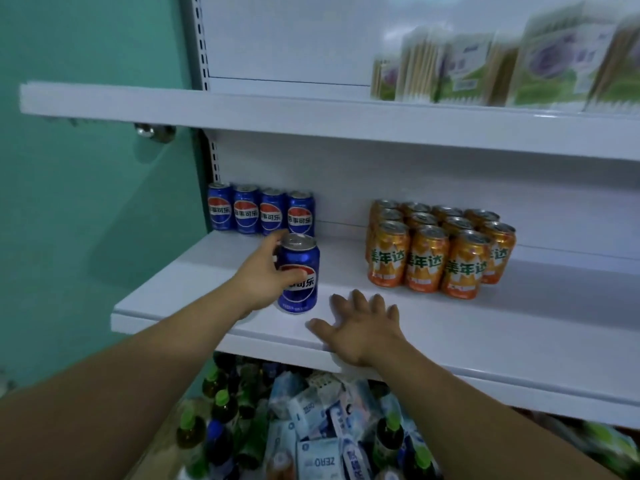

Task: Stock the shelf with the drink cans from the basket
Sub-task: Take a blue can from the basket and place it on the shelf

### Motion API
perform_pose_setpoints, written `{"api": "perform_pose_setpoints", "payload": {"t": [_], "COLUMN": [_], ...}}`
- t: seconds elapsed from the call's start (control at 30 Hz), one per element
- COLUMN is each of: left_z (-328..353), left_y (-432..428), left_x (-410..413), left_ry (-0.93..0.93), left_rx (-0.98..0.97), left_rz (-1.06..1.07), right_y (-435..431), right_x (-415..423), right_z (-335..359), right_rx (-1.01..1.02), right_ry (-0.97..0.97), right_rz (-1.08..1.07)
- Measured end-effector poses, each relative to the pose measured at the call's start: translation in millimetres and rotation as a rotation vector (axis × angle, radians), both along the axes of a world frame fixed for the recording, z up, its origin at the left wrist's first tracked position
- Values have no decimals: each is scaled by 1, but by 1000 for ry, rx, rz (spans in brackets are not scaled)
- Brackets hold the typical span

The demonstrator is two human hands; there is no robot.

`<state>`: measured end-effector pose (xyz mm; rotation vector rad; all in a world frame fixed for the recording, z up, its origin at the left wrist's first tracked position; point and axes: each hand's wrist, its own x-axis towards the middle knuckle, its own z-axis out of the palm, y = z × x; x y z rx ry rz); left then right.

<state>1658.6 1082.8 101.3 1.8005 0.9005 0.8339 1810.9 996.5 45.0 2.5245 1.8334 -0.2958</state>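
My left hand (265, 277) grips a blue cola can (298, 273) that stands upright on the white middle shelf (450, 327), in front of a row of several blue cola cans (261, 211) at the back left. My right hand (360, 327) rests flat on the shelf's front edge, fingers spread and empty, just right of the held can. A block of several orange soda cans (440, 247) stands to the right on the same shelf. No basket is visible.
The upper shelf (311, 116) carries green and white cartons (502, 64) at the right. Below the middle shelf lie green-capped bottles (221, 410) and white packets (318, 445). A green wall (86, 202) borders the shelving on the left.
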Motion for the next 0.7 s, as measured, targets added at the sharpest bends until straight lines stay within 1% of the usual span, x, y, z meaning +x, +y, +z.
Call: {"api": "perform_pose_setpoints", "payload": {"t": [0.1, 0.2, 0.47, 0.6, 0.7], "left_z": [-17, -27, -30, -29, -25], "left_y": [-1, 6, 35, 52, 70], "left_x": [3, 5, -8, -22, -36], "left_ry": [10, 8, 9, 11, 3], "left_rx": [67, 116, 97, 68, 68], "left_rz": [-24, 4, 87, 125, 179], "right_y": [-2, 1, 11, 31, 35], "right_x": [2, 1, -2, -23, -26], "right_z": [-6, -4, 1, 3, -4], "right_rx": [46, 62, -1, -28, -17], "right_ry": [-18, 0, 37, 34, 56], "right_rz": [2, -10, -39, 56, 70]}}
